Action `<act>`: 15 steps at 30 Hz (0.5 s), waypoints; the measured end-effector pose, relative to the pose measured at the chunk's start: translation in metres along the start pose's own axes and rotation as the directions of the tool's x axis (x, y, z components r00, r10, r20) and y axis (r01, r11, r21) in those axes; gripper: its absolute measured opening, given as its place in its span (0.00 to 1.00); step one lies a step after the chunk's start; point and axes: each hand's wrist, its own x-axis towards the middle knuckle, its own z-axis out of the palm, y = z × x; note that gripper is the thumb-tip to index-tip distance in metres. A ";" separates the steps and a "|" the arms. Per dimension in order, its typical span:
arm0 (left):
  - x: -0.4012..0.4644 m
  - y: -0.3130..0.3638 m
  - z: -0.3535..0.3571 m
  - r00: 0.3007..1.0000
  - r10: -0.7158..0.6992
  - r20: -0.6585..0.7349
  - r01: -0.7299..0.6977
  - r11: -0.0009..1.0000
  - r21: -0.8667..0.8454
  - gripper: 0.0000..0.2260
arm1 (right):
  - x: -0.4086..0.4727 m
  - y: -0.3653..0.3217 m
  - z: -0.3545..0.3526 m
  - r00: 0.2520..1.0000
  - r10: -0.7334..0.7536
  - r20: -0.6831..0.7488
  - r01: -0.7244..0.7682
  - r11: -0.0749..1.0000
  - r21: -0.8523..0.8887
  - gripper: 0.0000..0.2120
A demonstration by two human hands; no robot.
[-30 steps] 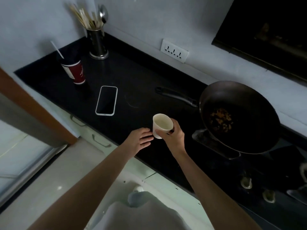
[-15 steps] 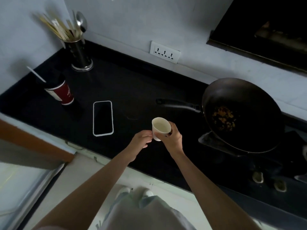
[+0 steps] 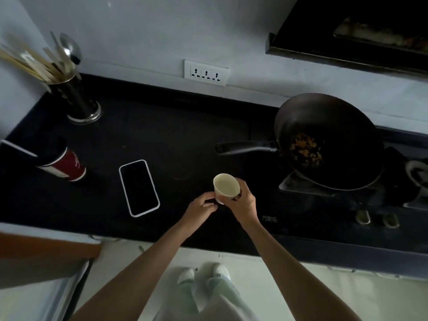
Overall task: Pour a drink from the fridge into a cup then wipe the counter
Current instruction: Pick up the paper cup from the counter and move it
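Observation:
A small white paper cup (image 3: 225,186) is held just above the black counter (image 3: 176,140), near its front edge. My right hand (image 3: 243,202) grips the cup from its right side. My left hand (image 3: 200,208) is at the cup's lower left, fingers curled and touching its base, holding nothing of its own. The cup looks empty, with a pale inside. No drink container and no cloth are in view.
A phone (image 3: 139,188) with a white case lies face up left of the cup. A red paper cup with a straw (image 3: 67,164) stands at the far left, a utensil holder (image 3: 76,98) behind it. A black wok (image 3: 328,142) sits on the stove at the right, its handle pointing left.
The camera view has swung left to right over the counter. Both hands stay around the white cup; my left hand has closed in from open fingers to touching the cup's base.

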 end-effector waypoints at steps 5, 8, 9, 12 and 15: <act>0.006 -0.009 -0.004 0.999 0.032 0.040 -0.033 0.999 0.014 0.19 | -0.006 0.002 0.003 0.999 0.006 -0.044 -0.008 0.999 -0.050 0.34; 0.010 -0.014 -0.008 0.997 0.048 0.068 -0.050 0.998 0.028 0.19 | -0.009 0.002 0.004 0.999 0.009 -0.050 -0.012 0.998 -0.064 0.34; 0.011 -0.015 -0.009 0.996 0.052 0.079 -0.055 0.998 0.040 0.19 | -0.010 0.001 0.005 0.999 0.013 -0.050 -0.016 0.997 -0.073 0.34; 0.013 -0.015 -0.013 0.994 0.067 0.089 -0.075 0.994 0.083 0.19 | -0.012 -0.002 0.003 0.999 0.012 -0.036 -0.016 0.993 -0.118 0.36; 0.008 -0.012 -0.017 0.990 0.118 0.079 -0.131 0.975 0.180 0.20 | -0.017 -0.001 -0.005 1.000 0.012 -0.020 -0.015 0.986 -0.165 0.42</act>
